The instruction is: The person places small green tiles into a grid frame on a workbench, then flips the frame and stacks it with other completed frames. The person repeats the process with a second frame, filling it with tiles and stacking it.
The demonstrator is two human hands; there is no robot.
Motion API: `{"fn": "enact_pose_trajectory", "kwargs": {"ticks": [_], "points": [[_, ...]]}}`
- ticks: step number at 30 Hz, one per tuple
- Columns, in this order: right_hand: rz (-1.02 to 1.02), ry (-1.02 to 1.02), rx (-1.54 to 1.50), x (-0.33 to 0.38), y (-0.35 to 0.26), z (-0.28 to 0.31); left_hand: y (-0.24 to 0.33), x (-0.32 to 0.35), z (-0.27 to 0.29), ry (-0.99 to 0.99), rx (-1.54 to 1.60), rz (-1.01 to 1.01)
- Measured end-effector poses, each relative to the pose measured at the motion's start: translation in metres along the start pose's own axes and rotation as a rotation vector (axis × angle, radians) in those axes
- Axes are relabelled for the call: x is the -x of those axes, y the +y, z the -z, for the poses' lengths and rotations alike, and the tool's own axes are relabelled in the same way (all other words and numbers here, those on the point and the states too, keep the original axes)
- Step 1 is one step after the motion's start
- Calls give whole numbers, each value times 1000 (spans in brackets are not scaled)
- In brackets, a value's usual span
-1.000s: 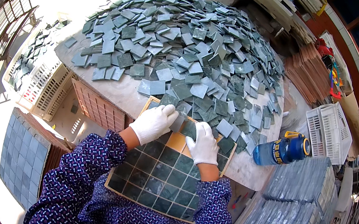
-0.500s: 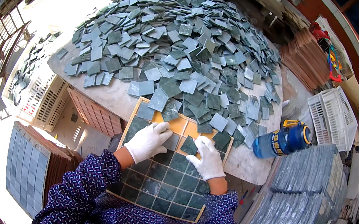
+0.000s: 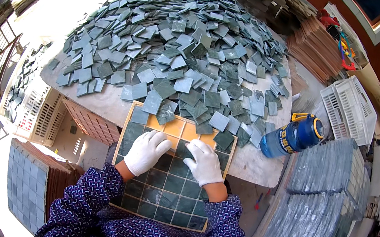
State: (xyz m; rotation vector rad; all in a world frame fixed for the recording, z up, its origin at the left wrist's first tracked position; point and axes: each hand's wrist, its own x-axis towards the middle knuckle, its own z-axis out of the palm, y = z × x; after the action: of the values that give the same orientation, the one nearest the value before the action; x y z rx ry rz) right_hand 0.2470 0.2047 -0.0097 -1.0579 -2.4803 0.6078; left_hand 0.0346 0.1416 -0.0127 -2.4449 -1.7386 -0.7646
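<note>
A tan gridded tray lies at the table's near edge, most of its cells filled with square dark green tiles. My left hand, in a white glove, rests flat on the tiles in the tray's upper left. My right hand, also gloved, presses on tiles in the upper right part. A few orange cells between and above the hands stay bare. A big heap of loose green tiles covers the table beyond the tray, some overlapping its far rim.
A blue bottle with a yellow handle lies at the table's right corner. Stacks of finished tile sheets stand to the right, another stack at the lower left. White plastic crates and brown gridded trays sit around the table.
Both hands drew back from the heap's edge onto the tray and now lie flatter on the tiles. The view shifted slightly.
</note>
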Motion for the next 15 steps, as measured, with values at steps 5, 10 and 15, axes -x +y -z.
{"fn": "enact_pose_trajectory", "kwargs": {"ticks": [5,10,15], "points": [[77,21,-83,2,10,-3,13,32,7,-48,118,-50],[188,158,28,9,9,-14,12,18,-2,-21,147,69],[80,183,-44,12,8,3,5,3,-3,-20,132,127]]}}
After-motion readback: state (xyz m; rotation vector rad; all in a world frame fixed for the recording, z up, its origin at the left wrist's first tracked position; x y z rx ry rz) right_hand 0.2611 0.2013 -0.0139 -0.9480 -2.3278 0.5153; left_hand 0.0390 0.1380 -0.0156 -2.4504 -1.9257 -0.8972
